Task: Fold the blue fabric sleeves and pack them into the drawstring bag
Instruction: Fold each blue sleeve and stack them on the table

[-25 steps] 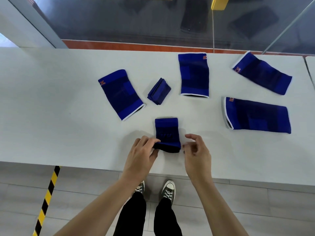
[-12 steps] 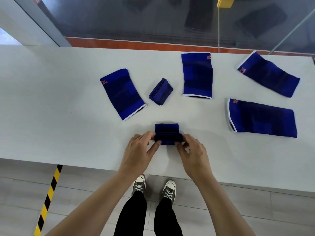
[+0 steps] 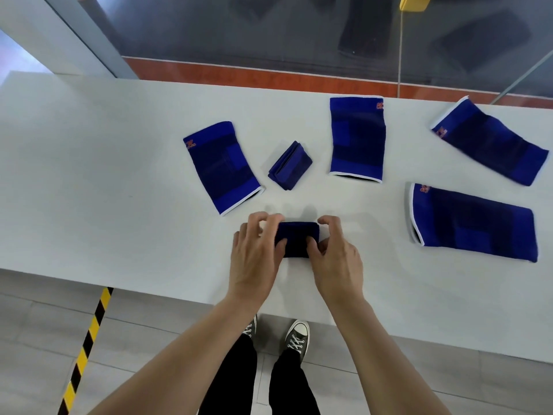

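Blue folded sleeve (image 3: 297, 238) lay on the white table (image 3: 104, 181). The left hand (image 3: 257, 256) and right hand (image 3: 335, 259) pinched its two ends.

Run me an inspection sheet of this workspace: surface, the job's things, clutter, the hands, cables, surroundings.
Surface: white table, flat, bare between items.
Job's things: folded sleeve bundle under both hands; finished folded bundle behind it; four flat blue sleeves. Drawstring bag: nothing seen.
Clutter: nothing seen.
Hands: left hand and right hand each grip one end of the bundle.
Cables: nothing seen.
Surroundings: glass wall behind; yellow-black floor tape.
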Demonstrator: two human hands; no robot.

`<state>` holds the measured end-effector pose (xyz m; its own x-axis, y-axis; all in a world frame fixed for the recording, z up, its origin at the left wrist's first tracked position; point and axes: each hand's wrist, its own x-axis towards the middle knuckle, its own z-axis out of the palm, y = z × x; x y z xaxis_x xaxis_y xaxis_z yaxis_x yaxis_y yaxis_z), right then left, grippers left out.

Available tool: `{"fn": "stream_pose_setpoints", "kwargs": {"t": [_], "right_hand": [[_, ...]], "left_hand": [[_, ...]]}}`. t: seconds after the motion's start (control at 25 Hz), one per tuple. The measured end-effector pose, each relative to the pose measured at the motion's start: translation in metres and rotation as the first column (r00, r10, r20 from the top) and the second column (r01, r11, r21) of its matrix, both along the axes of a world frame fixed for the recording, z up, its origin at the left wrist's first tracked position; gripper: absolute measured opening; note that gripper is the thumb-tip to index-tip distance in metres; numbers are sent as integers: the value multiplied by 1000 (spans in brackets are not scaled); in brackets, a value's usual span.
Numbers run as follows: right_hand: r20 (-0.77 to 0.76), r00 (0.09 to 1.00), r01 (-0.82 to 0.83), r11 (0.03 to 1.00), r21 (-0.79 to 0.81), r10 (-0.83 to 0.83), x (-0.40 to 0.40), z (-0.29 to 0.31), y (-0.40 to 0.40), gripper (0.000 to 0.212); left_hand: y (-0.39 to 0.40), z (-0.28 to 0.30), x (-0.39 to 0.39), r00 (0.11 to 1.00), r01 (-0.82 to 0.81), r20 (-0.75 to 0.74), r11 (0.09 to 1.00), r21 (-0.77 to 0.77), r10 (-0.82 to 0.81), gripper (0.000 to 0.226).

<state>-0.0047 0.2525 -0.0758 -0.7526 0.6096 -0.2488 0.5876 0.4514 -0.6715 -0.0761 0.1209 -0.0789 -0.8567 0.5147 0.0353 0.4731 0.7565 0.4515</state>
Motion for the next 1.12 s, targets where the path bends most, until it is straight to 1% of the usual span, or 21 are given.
{"fn": "stream_pose_setpoints", "kwargs": {"t": [0.08, 0.12, 0.16, 0.24, 0.32, 0.4, 0.48, 0.6, 0.68, 0.76, 0.84, 0.88, 0.96, 1.04, 1.12], "right_hand": [[30, 999, -12, 999, 34, 11, -2, -2, -1, 31], [38, 999, -25, 995, 95, 21, -3, -2, -2, 31], [33, 999, -40, 980, 195, 34, -3, -2, -2, 31], [-20, 997, -64, 915, 399, 78, -1, -2, -4, 31], [-90, 973, -144, 861, 488, 214, 7, -6, -11, 32], [-69, 946, -246, 837, 489, 318, 20, -13, -18, 46], [-22, 947, -273, 839, 470, 321, 25, -19, -20, 57], [-3, 957, -257, 851, 458, 290, 7, -18, -9, 51], [15, 962, -248, 857, 452, 271, -10, -16, 1, 49], [39, 965, -248, 858, 451, 258, -24, -15, 9, 49], [62, 966, -253, 857, 448, 253, -34, -15, 14, 49], [77, 965, -258, 855, 449, 251, -40, -16, 18, 48], [96, 962, -271, 848, 456, 256, -51, -17, 22, 47], [104, 960, -278, 843, 460, 260, -63, -18, 24, 46], [126, 956, -292, 832, 471, 264, -76, -17, 24, 48]], "left_hand": [[0, -9, 3, 989, 82, -122, 996, -31, -85, 29], [-2, -13, 4, 983, 94, -158, 995, -37, -99, 30], [-3, -18, 5, 979, 92, -181, 995, -42, -98, 32], [-7, -24, 7, 975, 82, -201, 995, -53, -91, 37], [-8, -25, 10, 979, 68, -186, 995, -70, -80, 43], [-3, -26, 7, 985, 49, -161, 994, -94, -63, 46], [4, -25, -1, 988, 43, -145, 992, -117, -59, 47], [17, -23, -22, 989, 51, -135, 991, -120, -67, 46], [28, -19, -36, 989, 47, -133, 994, -96, -59, 44], [36, -15, -46, 986, 46, -156, 996, -77, -57, 39], [35, -11, -53, 978, 54, -196, 997, -59, -65, 40], [32, -10, -56, 975, 62, -211, 996, -70, -76, 44], [25, -12, -62, 974, 80, -199, 984, -161, -111, 55], [24, -13, -73, 980, 91, -151, 965, -245, -131, 62], [26, -13, -89, 990, 87, -87, 960, -267, -114, 62]]}}
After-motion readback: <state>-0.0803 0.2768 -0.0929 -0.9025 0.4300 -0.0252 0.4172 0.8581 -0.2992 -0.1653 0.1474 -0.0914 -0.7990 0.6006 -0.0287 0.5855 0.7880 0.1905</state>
